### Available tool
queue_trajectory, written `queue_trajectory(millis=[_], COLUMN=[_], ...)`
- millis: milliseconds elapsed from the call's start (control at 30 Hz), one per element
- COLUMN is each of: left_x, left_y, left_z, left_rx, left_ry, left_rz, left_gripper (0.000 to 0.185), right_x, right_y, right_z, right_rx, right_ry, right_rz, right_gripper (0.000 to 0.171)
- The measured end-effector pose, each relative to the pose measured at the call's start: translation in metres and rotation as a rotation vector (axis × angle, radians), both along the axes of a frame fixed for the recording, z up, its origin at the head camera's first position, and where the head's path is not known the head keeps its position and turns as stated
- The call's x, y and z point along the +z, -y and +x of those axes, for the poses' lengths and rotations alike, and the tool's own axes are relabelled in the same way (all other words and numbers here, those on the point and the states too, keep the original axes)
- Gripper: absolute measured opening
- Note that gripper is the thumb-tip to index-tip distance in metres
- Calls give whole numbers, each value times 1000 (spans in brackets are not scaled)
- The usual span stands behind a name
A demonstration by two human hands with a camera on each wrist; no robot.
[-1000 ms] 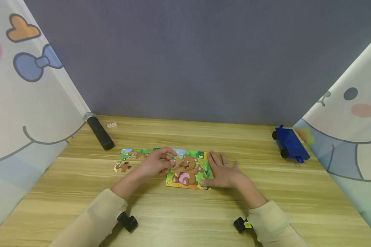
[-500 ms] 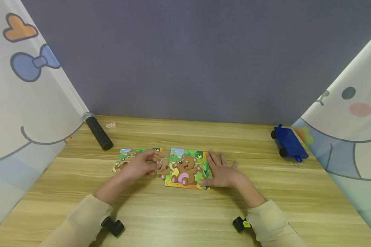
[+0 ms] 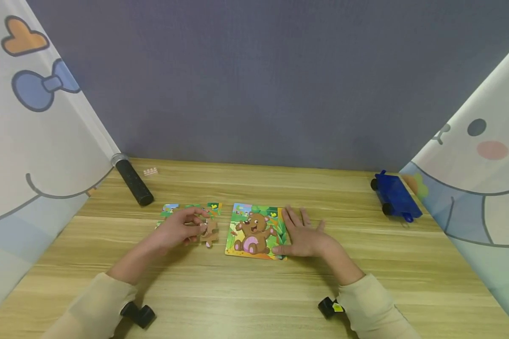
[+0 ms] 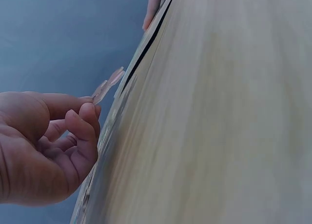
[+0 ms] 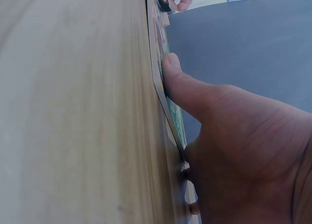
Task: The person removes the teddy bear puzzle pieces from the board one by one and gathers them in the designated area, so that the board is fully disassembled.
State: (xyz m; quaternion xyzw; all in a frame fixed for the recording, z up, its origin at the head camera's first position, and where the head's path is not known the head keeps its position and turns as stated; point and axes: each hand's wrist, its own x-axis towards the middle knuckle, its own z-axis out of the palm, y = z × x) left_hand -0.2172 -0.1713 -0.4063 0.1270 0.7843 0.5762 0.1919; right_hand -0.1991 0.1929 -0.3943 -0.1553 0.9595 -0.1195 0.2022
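Note:
My left hand (image 3: 176, 230) pinches a brown puzzle piece (image 3: 209, 232) between thumb and fingertips. In the left wrist view the same piece (image 4: 108, 85) tilts up off the table. To its right lies a square puzzle board (image 3: 254, 230) with a picture of a bear. My right hand (image 3: 305, 235) rests on the board's right edge with fingers spread, the thumb lying over its lower right part. Loose puzzle pieces (image 3: 170, 208) lie behind the left hand, partly hidden by it. Another piece with a yellow chick (image 3: 214, 207) shows beyond the fingertips.
At the back left a black microphone (image 3: 132, 181) lies near a small pink toy brick (image 3: 150, 171). Toward the right edge is a blue wheeled toy cart (image 3: 395, 196). A grey panel (image 3: 254, 84) rises behind the wooden table (image 3: 237, 301).
The left hand has moved left, away from the board, carrying the brown puzzle piece. More of the bear picture is now uncovered. My right hand has stayed on the board's edge.

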Motion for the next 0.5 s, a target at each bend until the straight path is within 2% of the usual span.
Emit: queue_trajectory(millis=[267,500], left_x=[1,1], left_y=[16,30], left_z=[2,2], left_rx=[0,-25], left_ry=[-10,-54], left_rz=[-12,-22], left_gripper=[39,40], right_x=[0,1], right_y=[-1,-1], right_z=[0,0], right_rx=[1,5], right_ry=[-3,-1], right_rz=[-4,-7], right_gripper=[116,116])
